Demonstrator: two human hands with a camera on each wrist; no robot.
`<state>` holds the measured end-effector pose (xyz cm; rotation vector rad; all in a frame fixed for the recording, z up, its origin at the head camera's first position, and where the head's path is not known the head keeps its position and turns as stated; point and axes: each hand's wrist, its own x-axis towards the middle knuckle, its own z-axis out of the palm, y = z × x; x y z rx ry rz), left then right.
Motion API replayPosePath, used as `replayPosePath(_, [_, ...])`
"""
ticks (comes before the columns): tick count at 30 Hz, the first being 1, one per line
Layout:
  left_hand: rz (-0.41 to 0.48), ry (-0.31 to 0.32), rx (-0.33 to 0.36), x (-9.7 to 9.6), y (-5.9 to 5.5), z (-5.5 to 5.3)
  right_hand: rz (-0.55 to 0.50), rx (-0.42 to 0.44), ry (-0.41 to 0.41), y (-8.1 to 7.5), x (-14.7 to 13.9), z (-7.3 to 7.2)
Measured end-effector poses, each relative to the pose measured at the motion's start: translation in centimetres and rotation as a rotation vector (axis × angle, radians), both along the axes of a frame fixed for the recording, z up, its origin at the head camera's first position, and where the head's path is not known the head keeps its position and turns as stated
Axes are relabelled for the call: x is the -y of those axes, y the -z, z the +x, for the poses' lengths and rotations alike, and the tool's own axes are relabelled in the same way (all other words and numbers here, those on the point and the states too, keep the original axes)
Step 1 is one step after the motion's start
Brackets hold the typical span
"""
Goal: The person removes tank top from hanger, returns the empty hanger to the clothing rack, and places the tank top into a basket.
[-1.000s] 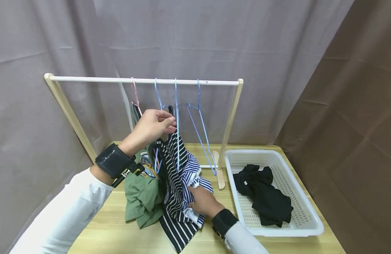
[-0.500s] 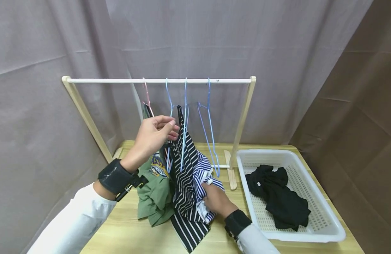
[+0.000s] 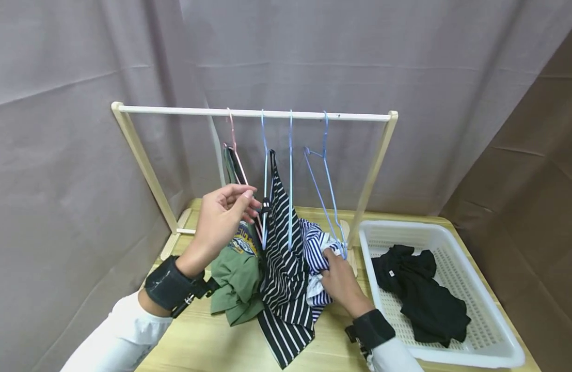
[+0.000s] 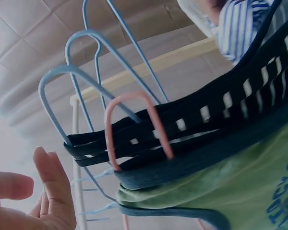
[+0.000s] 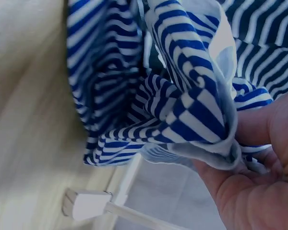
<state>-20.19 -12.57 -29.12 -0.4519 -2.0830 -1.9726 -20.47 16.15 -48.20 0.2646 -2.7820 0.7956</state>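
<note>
My right hand (image 3: 343, 276) pinches a blue-and-white striped garment (image 3: 316, 250) by its pale edge, low beside the right-hand blue hanger (image 3: 331, 183). In the right wrist view, thumb and fingers grip the bunched striped cloth (image 5: 197, 105). My left hand (image 3: 223, 214) is raised in front of the hanging clothes, fingers loosely bent. Nothing lies between its thumb and fingers in the left wrist view. Nearest to it are a black-and-white striped top (image 3: 286, 248) on a blue hanger (image 3: 265, 155) and a green garment (image 3: 239, 279) on a pink hanger (image 3: 232, 132).
The hangers hook over a white rail (image 3: 174, 110) on a wooden stand. Another blue hanger (image 3: 290, 155) hangs bare between the others. At right, a white basket (image 3: 492, 356) holds black clothing (image 3: 420, 297). A wooden table (image 3: 197, 346) lies beneath, with grey curtain behind.
My right hand has drawn the blue-striped garment right and slightly up, off the black-striped top. My left hand has moved left and down from the blue hanger. The head view has swung left.
</note>
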Motion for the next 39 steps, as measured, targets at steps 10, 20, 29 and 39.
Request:
replayPosePath(10, [0.056, -0.019, 0.101, 0.8, 3.0, 1.2, -0.040, -0.139, 0.065, -2.5, -0.8, 1.1])
replayPosePath(20, [0.080, -0.012, 0.224, 0.7, 6.4, 1.9, -0.085, -0.294, 0.087, -3.9, -1.6, 1.4])
replayPosePath(29, [0.073, -0.033, 0.271, 1.0, 7.9, 2.1, -0.127, -0.378, 0.115, -4.7, -2.6, 0.9])
replayPosePath(39, [0.084, -0.059, 0.315, 1.5, 9.0, 2.3, -0.128, -0.421, 0.108, -5.4, -3.5, 0.1])
